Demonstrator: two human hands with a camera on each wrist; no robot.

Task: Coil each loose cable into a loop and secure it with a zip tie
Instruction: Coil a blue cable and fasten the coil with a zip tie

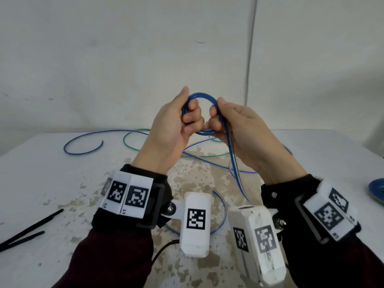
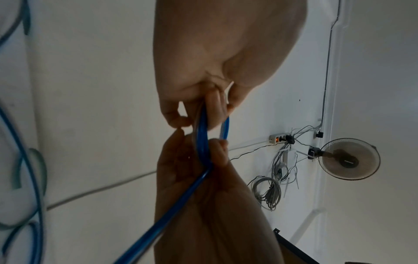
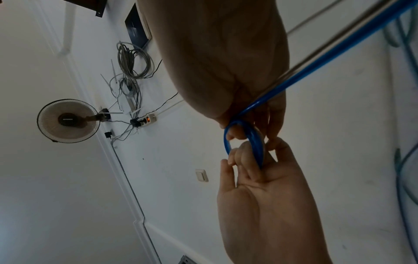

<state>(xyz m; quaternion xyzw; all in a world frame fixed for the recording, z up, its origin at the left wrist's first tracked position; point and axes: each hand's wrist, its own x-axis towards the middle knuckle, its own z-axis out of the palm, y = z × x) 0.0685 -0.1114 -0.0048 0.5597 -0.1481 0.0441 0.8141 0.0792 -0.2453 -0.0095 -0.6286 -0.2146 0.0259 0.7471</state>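
Coil (image 1: 200, 96) of blue cable part-wound, pinched by left hand (image 1: 172, 125) and right hand (image 1: 239, 129); zip ties (image 1: 31, 229) untouched, green cable (image 1: 133, 146) loose.

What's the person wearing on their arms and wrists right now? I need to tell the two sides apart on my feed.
Both hands are bare. The left hand has a dark maroon sleeve and a black wrist strap wrapped with white square-code marker panels. The right hand has a black sleeve with similar white marker blocks. Each wrist carries a white boxy camera housing with black square codes; a thin black cable trails near the left one.
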